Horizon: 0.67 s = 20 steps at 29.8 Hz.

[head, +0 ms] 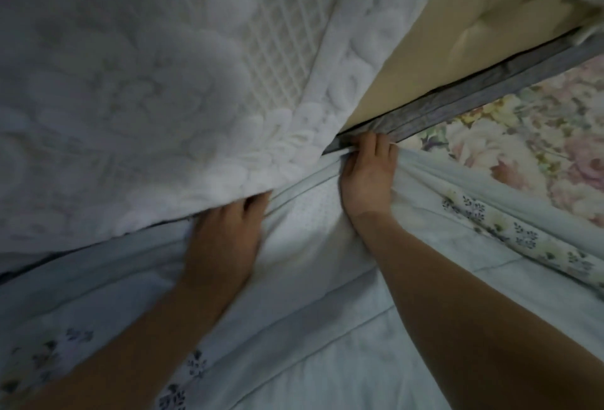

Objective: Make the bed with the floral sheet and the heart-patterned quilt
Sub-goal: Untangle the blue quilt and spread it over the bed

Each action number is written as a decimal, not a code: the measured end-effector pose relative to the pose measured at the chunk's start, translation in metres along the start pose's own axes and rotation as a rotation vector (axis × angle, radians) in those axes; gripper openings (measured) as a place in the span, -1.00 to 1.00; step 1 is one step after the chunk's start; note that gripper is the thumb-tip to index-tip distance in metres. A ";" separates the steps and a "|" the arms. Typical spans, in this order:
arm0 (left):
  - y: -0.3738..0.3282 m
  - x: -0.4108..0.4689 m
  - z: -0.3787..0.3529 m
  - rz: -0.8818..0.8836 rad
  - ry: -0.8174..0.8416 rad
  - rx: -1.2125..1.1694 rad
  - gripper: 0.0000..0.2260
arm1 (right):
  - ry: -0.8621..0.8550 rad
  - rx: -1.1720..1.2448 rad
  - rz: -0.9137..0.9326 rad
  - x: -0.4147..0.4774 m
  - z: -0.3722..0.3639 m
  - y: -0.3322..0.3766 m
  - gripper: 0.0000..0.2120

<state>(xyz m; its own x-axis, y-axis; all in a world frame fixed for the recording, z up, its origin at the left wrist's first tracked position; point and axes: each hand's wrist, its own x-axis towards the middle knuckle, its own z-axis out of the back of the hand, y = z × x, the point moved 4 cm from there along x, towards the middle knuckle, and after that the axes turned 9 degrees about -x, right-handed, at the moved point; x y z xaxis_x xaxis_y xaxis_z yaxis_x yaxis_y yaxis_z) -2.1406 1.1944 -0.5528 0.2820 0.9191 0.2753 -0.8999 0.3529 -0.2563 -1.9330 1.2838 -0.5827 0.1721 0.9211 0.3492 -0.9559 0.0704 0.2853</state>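
Head view shows the floral sheet (327,279) bunched toward the mattress (130,82) gap ahead, right hand (369,177) nearer, straight fingers pushing in, left hand (225,243) fingertips hidden beneath, grip unclear

The left hand (225,239) is laid palm down, fingertips hidden; the right hand (367,177) is reached farther forward, fingers (379,144) held straight.

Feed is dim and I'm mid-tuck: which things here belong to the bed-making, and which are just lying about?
In the job: pale blue floral sheet, white embossed cover, left hand, right hand.
Lying about: rose-print fabric, beige panel.
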 end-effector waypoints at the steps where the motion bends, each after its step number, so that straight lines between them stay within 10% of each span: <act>1: -0.022 -0.008 0.004 -0.047 -0.018 -0.060 -0.62 | 0.034 0.012 -0.013 -0.002 0.000 0.001 -0.78; 6: -0.114 0.028 -0.021 -0.185 0.237 -0.187 -0.50 | 0.132 0.119 0.017 0.004 0.059 -0.018 -0.56; 12: -0.067 0.023 -0.047 -0.337 0.435 -0.013 -0.45 | 0.182 -0.157 0.221 -0.047 0.045 -0.069 -0.53; 20: -0.108 0.020 -0.029 -0.272 0.210 -0.061 -0.53 | 0.222 -0.128 0.222 -0.051 0.034 -0.071 -0.51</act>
<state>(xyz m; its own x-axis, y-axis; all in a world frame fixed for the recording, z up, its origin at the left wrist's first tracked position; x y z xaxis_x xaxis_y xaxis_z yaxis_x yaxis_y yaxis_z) -2.0285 1.1797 -0.5471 0.5770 0.8036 0.1457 -0.7624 0.5940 -0.2566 -1.8663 1.2183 -0.5902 -0.0858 0.9792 0.1837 -0.9888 -0.1063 0.1049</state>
